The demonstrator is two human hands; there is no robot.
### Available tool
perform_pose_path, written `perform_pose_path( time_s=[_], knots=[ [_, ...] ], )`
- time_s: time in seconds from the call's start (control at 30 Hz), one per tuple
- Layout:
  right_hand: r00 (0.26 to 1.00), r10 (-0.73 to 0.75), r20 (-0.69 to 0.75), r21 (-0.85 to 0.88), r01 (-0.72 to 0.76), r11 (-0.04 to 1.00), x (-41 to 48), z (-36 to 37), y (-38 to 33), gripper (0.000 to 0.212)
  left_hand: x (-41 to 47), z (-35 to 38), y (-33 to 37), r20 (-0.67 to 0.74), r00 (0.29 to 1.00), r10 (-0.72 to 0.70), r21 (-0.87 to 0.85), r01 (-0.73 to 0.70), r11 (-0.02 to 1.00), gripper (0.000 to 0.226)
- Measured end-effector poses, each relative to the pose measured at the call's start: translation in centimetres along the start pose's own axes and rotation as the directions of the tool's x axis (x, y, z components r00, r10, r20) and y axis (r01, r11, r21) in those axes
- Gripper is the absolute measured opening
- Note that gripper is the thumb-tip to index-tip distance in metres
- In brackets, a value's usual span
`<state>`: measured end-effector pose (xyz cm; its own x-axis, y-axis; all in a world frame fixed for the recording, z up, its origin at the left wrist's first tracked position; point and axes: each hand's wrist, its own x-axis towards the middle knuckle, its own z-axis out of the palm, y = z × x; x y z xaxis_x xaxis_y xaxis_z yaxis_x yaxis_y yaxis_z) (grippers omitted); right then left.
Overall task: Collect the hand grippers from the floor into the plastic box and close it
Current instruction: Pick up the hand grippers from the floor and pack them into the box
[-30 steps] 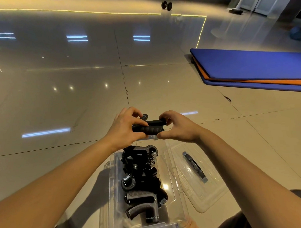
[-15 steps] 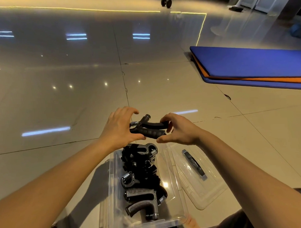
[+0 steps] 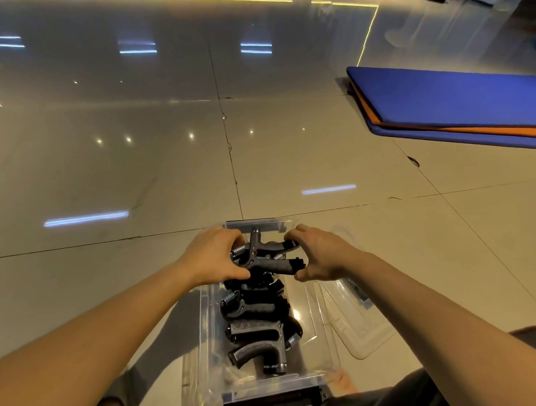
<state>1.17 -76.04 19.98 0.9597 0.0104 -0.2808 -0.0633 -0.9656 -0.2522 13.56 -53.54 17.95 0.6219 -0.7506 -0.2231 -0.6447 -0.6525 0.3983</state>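
A clear plastic box (image 3: 204, 341) stands open on the floor in front of me, with several black and grey hand grippers (image 3: 256, 330) piled inside. Over its far end I hold another black hand gripper (image 3: 267, 257) with both hands. My left hand (image 3: 214, 256) grips its spring end, thumb underneath. My right hand (image 3: 320, 252) pinches the tips of its two handles. The gripper sits just above the pile, at the level of the box's rim. The clear lid (image 3: 356, 318) with a dark handle lies flat on the floor, right of the box, partly under my right forearm.
The floor is glossy beige tile (image 3: 138, 177) with light reflections. A blue and orange exercise mat (image 3: 454, 105) lies at the far right. My legs in dark clothing show at the bottom edge, close to the box.
Both hands have come down and toward me with the hand gripper, from above the floor beyond the box to the box's far end. The gripper's handles now spread apart.
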Motion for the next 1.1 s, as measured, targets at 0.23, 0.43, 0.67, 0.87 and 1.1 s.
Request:
perform_pose_path(
  time_s=[0.23,0.43,0.67,0.87,1.1],
  knots=[
    [0.989,-0.135,0.066,-0.353,0.15,0.924,-0.5,5.0,-1.1,0.078,-2.7,4.4,-0.7,0.03,0.999,0.025,0.201,-0.03,0.979,0.051],
    [0.98,-0.14,0.144,-0.378,0.185,0.907,-0.1,7.6,-1.9,0.068,-3.6,5.2,-0.8,0.088,0.994,0.062,0.367,-0.091,0.926,0.051],
    [0.98,-0.118,0.161,-0.361,0.17,0.917,0.6,8.6,-1.9,0.067,-3.8,5.0,-1.0,0.157,0.986,0.053,0.417,-0.115,0.902,0.051],
    [0.98,-0.056,0.191,-0.349,0.122,0.929,1.2,8.8,-2.2,0.079,-3.7,5.5,-2.2,0.015,0.992,0.128,0.394,-0.124,0.911,0.034],
    [0.981,-0.007,0.196,-0.314,0.07,0.947,1.3,8.7,-2.2,0.083,-3.9,5.2,-3.9,-0.198,0.98,0.027,0.258,0.026,0.966,0.064]
  ],
)
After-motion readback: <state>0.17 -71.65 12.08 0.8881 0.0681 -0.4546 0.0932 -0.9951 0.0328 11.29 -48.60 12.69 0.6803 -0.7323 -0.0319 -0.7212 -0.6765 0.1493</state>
